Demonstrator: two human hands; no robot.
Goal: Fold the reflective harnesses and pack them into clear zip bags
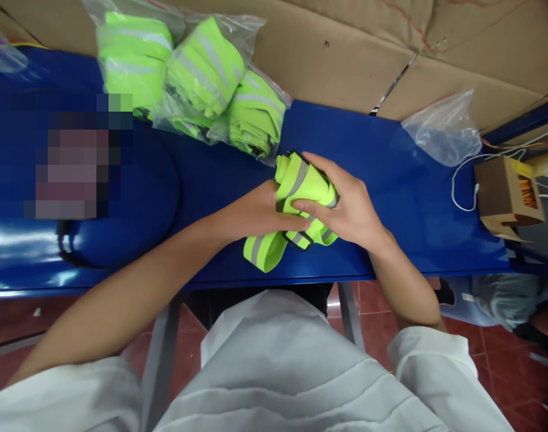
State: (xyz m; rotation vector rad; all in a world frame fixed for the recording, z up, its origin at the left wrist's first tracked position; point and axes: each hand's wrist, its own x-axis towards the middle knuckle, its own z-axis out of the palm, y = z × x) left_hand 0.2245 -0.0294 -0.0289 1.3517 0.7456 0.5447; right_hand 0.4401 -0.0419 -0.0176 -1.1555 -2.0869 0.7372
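Observation:
A neon yellow-green safety vest (296, 180) with grey reflective strips is bunched into a roll over the blue table (391, 168). My left hand (251, 213) grips its left side with fingers curled. My right hand (346, 207) wraps over the roll from the right, thumb pressed on the fabric. A loose strip end (262, 252) hangs toward the table's front edge.
Three clear bags holding folded green vests (197, 78) lie at the back left. An empty clear bag (442, 129) lies at the back right. A small cardboard box (508, 192) with a white cable stands at the right edge. Cardboard sheets (346, 54) line the back.

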